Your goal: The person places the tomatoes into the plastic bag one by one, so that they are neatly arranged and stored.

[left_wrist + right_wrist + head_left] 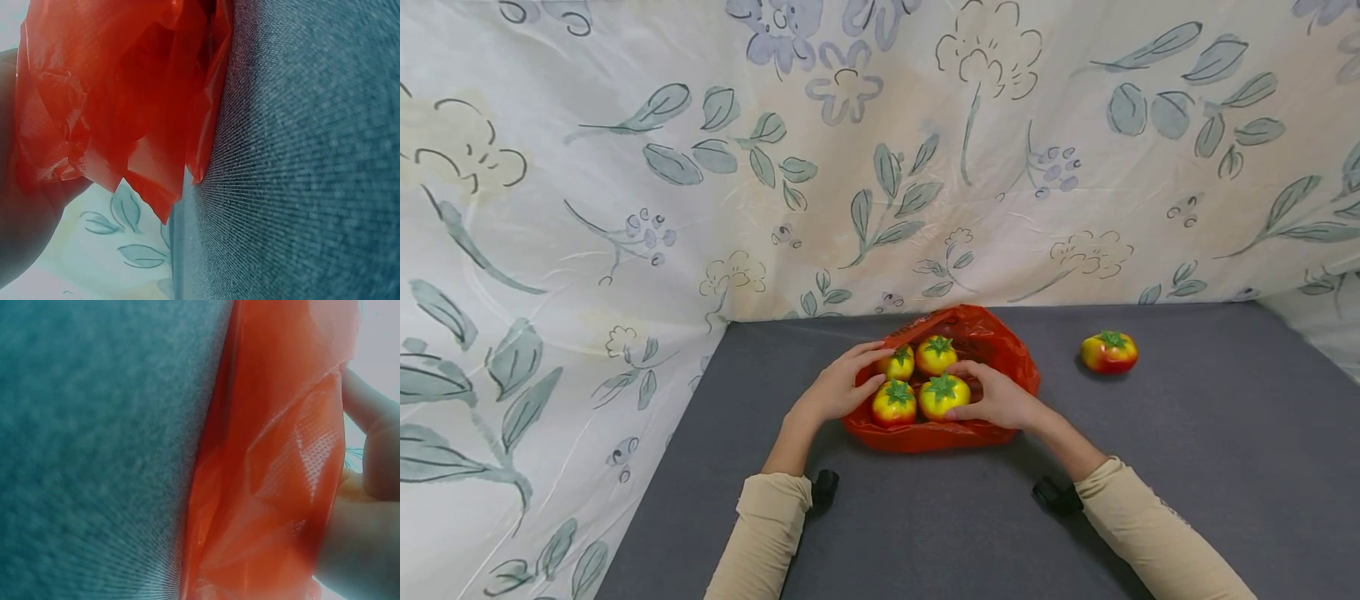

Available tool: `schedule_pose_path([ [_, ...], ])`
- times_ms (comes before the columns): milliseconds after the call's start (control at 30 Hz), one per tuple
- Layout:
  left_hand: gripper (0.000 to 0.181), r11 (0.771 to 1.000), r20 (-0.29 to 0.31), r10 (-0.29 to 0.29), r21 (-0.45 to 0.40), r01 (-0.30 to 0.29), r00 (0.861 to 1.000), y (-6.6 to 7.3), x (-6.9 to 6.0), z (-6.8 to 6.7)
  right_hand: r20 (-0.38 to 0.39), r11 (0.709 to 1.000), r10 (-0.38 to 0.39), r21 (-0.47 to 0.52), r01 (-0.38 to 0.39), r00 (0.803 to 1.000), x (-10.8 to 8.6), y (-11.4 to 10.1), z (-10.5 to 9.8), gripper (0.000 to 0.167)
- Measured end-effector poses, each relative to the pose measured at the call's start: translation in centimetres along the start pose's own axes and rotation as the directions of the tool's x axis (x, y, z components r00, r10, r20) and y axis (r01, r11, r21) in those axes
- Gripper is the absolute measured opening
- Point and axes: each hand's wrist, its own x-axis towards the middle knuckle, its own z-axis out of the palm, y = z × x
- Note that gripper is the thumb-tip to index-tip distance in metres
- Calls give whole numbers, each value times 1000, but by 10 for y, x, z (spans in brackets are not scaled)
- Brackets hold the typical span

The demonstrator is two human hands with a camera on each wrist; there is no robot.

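Note:
A red plastic bag [917, 439] lies with its mouth spread wide on the grey table. Inside sit several yellow-and-red tomatoes with green leafy tops, among them a front-left tomato [893, 408] and a back-left tomato [897, 365]. My right hand [1003, 400] reaches over the bag's right side and holds the front-right tomato [943, 398] between thumb and fingers. On the left side, my left hand [837, 385] reaches over the rim, its extended fingers touching the back-left tomato. In both wrist views the bag's crinkled side [106, 106] hides the fingertips.
One more tomato [1108, 353] lies alone on the table [1195, 433], right of the bag. Dark wrist cameras [824, 492] sit under both forearms. A floral cloth [880, 167] hangs behind the table and along its left side.

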Motion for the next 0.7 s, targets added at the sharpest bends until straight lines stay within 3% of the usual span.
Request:
schedule_pose_path([
  [367, 44, 1000, -5, 13, 3, -13, 1000, 0, 0, -1, -31, 993, -30, -114, 27, 999, 0, -1, -3, 64],
  [700, 44, 999, -23, 55, -2, -55, 998, 3, -1, -2, -1, 997, -42, -58, 42, 999, -3, -4, -6, 65],
])
